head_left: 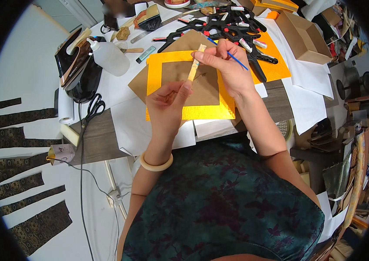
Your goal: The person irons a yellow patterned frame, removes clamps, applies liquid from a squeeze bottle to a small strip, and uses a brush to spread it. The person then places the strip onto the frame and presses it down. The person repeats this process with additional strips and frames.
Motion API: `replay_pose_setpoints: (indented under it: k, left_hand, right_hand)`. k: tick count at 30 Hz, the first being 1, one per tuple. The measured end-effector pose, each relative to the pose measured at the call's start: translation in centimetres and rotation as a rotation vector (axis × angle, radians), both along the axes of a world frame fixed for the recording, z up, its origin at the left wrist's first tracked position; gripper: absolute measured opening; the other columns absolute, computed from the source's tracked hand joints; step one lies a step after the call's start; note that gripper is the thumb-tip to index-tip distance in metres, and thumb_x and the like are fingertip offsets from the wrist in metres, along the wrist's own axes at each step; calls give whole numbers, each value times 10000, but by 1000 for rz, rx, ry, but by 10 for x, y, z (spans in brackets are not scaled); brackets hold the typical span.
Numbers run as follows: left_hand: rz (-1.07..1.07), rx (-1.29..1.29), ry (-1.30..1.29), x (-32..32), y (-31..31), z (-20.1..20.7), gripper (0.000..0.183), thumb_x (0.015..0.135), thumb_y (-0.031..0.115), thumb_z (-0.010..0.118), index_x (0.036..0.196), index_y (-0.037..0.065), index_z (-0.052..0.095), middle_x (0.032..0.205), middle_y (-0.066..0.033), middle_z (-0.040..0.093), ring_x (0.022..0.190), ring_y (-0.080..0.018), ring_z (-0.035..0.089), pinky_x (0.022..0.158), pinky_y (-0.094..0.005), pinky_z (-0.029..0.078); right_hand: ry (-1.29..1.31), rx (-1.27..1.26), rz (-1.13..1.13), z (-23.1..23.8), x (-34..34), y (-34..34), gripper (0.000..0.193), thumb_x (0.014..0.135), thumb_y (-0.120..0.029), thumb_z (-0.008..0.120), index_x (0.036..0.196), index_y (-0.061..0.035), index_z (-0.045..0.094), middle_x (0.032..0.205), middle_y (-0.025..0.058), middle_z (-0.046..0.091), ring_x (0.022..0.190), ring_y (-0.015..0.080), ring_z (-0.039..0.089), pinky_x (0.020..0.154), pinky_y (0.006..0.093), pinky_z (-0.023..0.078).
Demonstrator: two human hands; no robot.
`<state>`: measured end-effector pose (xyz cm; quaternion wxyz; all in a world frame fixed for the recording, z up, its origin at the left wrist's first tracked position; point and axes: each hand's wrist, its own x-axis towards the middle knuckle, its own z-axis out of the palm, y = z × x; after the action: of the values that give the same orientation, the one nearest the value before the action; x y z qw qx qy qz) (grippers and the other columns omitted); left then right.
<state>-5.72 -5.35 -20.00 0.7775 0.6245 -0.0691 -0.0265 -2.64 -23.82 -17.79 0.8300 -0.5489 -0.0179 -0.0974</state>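
A narrow pale-yellow patterned strip is held up at a slant between my hands. My left hand pinches its lower end between thumb and fingers. Near the upper end, my right hand grips it with thumb and forefinger. A thin blue stick also runs through the right hand's fingers; its kind is not clear. Beneath my hands lies a yellow-orange square frame of patterned material on brown board. The board shows through the frame's opening.
Black spring clamps are heaped beyond my hands, beside an open cardboard box. To the left are a white squeeze bottle, a black iron with a cord, and black scissors. Dark patterned strips lie on a white surface.
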Motion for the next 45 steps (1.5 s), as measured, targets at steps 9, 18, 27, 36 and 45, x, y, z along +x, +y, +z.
replay_pose_setpoints:
  k: [9, 18, 27, 36, 45]
  left_hand:
    - [-3, -28, 36, -4, 4, -4, 142, 926, 74, 757, 982, -55, 738, 849, -57, 730, 769, -92, 658, 724, -211, 502]
    - [77, 47, 45, -2, 25, -26, 162, 947, 97, 728, 1000, -56, 731, 854, -62, 734, 758, -95, 663, 724, -220, 517]
    - [129, 96, -2, 2, 50, -33, 143, 944, 62, 717, 1012, -64, 728, 830, -52, 733, 728, -77, 650, 679, -215, 514]
    - [149, -88, 131, -1, 76, -41, 157, 927, 58, 722, 1010, -75, 723, 822, -72, 724, 694, -94, 645, 643, -218, 511]
    - [305, -77, 243, -30, 110, -32, 162, 907, 99, 736, 972, -48, 742, 789, -81, 728, 572, -76, 569, 491, -212, 413]
  right_hand:
    - [3, 60, -54, 3, 14, -4, 441, 817, 20, 800, 697, -143, 408, 907, 150, 757, 851, 170, 719, 817, 280, 554]
    - [43, 26, -78, -9, 34, 7, 425, 818, 25, 798, 684, -125, 423, 909, 165, 749, 867, 195, 726, 810, 307, 582]
    - [136, 82, 5, -14, 44, 33, 407, 843, 43, 767, 689, -119, 427, 943, 174, 744, 906, 226, 732, 835, 322, 592]
    - [10, -260, 76, -7, 69, 48, 411, 860, -52, 805, 692, -121, 436, 946, 159, 746, 965, 188, 714, 870, 303, 550]
    - [-383, -1136, 174, -43, 206, 153, 1012, 630, -534, 925, 1379, 21, 533, 1287, 183, 645, 1157, 265, 631, 1010, 349, 493]
